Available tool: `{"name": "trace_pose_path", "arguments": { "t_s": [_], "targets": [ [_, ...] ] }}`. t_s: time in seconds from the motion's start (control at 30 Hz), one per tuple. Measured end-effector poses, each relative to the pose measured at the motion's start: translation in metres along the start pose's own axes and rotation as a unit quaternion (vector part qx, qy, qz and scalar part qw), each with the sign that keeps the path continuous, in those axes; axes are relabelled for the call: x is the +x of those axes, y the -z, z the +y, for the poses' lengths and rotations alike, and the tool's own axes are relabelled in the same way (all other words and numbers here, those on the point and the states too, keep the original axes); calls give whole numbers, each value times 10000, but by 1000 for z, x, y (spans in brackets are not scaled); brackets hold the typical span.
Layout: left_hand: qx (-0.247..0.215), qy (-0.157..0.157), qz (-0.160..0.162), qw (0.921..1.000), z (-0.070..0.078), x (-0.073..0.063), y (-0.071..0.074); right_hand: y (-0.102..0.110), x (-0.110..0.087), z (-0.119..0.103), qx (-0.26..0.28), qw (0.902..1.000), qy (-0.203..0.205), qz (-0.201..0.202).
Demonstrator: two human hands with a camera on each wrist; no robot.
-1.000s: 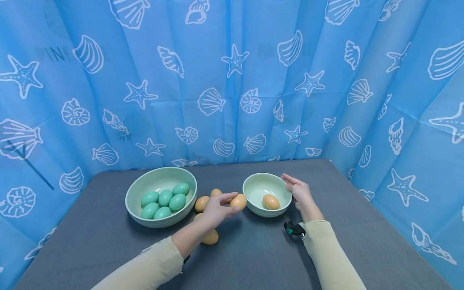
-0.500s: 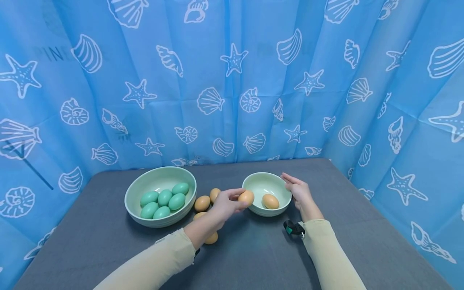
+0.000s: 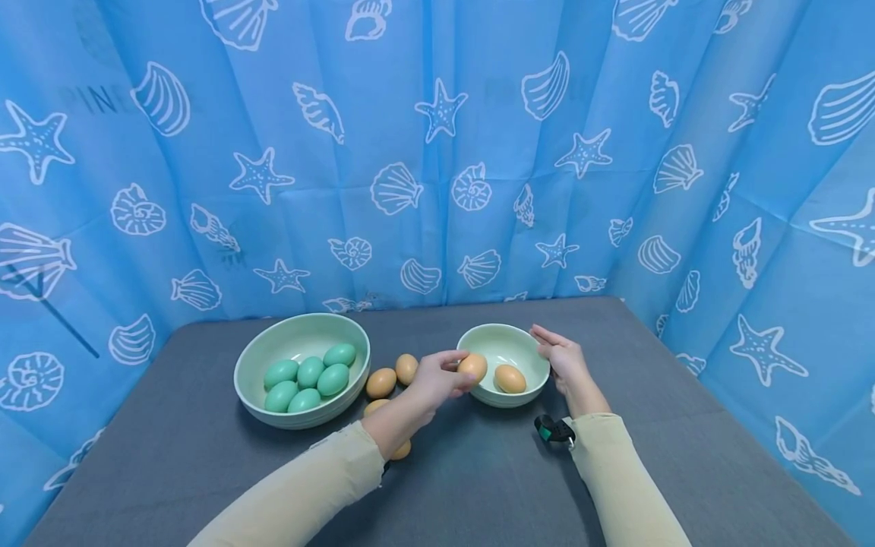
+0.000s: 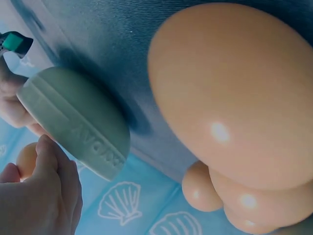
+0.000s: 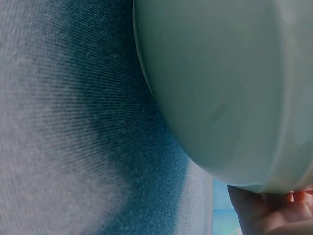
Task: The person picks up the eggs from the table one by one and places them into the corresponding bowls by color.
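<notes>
- Head view, far left of the pinch: the big bowl (image 3: 273, 346) with six green eggs (image 3: 311, 372). I'd leave that side alone.
- Nearer, left of the pinch and beside the forearm, loose eggs (image 3: 380, 383) lie on the table (image 3: 492, 471); I count four, two partly hidden. My judgement is that a low wrist could brush them and set them rolling, so I'd carry it high.
- My left hand (image 3: 434, 382) pinches the egg (image 3: 473, 368) between thumb and fingers, spread no wider than the shell, with the far end standing free of the fingertips. I'd hold lightly and evenly; a hard squeeze on something this smooth could pop it out.
- Just ahead of the pinch is the small bowl (image 3: 495, 346). The egg sits at its left edge and, by the left wrist view, looks higher than the rim. I can't tell whether it touches, so I'd lift a touch before moving right, then release low.
- Right of the pinch, inside that bowl, lies a second egg (image 3: 510, 379). I'd favour the bare floor behind it, so the shells don't knock.
- Across the bowl from the pinch, my right hand (image 3: 563, 361) touches the rim, fingers mostly straight; its thumb is unclear. Gentle pressure there should stop any sliding.
</notes>
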State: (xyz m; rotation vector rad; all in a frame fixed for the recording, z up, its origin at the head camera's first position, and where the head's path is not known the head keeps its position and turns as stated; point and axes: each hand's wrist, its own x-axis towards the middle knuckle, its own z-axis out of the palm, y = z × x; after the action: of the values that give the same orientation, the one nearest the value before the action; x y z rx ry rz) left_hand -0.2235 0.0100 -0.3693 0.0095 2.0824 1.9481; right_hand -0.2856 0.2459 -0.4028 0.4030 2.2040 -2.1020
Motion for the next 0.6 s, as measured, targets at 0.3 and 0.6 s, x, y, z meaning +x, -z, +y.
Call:
{"name": "trace_pose_path", "arguments": {
  "t_s": [0.3,0.6],
  "targets": [
    [-477,92,58,9988,2,13,-10,1,0,0,5,10000,54,24],
    [-683,251,255,9970,5,21,-18,0,3,1,-3,9999,73,88]
  ]
}}
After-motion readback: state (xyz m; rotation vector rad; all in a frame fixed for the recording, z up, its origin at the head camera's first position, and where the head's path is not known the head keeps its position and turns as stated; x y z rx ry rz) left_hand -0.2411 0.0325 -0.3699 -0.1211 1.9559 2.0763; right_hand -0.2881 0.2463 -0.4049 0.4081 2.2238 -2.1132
